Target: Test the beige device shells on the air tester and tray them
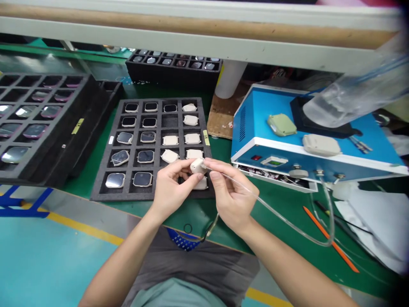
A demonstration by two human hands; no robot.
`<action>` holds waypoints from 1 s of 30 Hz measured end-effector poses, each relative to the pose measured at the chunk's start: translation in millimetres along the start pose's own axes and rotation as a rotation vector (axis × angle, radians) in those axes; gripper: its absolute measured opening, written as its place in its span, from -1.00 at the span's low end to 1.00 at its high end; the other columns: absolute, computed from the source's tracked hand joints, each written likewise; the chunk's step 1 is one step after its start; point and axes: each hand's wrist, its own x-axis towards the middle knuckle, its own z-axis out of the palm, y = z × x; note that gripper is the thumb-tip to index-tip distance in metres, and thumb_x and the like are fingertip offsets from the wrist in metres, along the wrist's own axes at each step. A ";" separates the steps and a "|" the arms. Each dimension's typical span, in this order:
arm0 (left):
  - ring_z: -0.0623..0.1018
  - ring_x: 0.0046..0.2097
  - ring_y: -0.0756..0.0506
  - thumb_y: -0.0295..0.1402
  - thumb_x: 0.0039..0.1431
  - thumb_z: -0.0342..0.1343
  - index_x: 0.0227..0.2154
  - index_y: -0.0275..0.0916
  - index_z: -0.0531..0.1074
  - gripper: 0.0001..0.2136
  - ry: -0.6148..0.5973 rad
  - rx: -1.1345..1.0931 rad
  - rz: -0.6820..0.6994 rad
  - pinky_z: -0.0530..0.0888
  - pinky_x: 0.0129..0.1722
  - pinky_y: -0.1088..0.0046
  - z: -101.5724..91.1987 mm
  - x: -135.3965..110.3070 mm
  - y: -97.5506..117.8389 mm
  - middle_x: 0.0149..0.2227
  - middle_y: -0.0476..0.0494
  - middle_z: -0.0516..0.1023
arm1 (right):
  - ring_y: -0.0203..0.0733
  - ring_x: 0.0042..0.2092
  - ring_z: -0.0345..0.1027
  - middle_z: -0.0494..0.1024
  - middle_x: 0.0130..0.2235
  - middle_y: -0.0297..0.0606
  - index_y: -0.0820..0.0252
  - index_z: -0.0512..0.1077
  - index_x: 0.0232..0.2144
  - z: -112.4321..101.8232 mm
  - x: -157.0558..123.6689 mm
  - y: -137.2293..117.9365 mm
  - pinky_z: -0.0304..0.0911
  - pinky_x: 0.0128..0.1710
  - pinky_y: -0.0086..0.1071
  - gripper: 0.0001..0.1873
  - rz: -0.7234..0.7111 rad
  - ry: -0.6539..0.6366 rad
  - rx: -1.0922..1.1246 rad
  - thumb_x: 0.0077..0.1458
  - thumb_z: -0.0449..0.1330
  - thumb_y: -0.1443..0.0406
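My left hand (175, 185) pinches a small cream watch case (197, 165) between thumb and fingers, above the near right part of a dark foam tray. A clear thin tube (271, 207) runs to the case, and my right hand (234, 192) is closed on its end, against the side of the case. The fingertips cover the exact contact. Beneath my hands lies the foam tray (128, 197), its pockets holding several cream watch cases, some with dark screens facing up, others with pale backs showing. The tube's other end joins the front of a blue machine (268, 147).
A green case (281, 124) and a beige case (321, 145) rest on the machine beside a clear cylinder (345, 102). An orange stick (332, 241) lies at right. Stacked foam trays (73, 140) stand left; another tray (172, 76) is behind. A shelf beam (191, 40) crosses overhead.
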 end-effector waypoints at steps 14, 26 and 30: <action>0.53 -0.37 0.00 -0.43 0.09 0.41 -0.08 -0.22 0.72 -0.71 -0.019 0.067 0.127 0.51 -0.36 0.50 -2.5 0.8 -9.1 -0.26 -0.11 0.69 | -0.10 0.01 0.66 0.75 -0.09 -0.26 0.02 0.64 -0.08 -0.2 0.3 4.1 0.62 0.05 -0.17 -0.76 -0.054 -0.003 0.008 0.32 0.26 0.42; 0.54 -0.36 0.00 -0.44 0.11 0.39 -0.07 -0.23 0.71 -0.71 -0.023 0.076 0.138 0.51 -0.36 0.51 -2.7 1.4 -9.1 -0.25 -0.12 0.68 | -0.10 0.02 0.66 0.75 -0.09 -0.26 0.01 0.65 -0.07 -0.6 0.8 3.7 0.60 0.07 -0.14 -0.74 -0.048 -0.013 0.023 0.32 0.26 0.43; 0.52 -0.37 0.00 -0.44 0.11 0.40 -0.07 -0.23 0.72 -0.71 -0.023 0.088 0.145 0.50 -0.37 0.51 -2.8 2.1 -8.2 -0.26 -0.12 0.67 | -0.10 0.01 0.65 0.75 -0.09 -0.26 0.00 0.65 -0.08 -0.3 0.7 4.0 0.60 0.07 -0.14 -0.75 -0.047 -0.009 0.018 0.32 0.26 0.43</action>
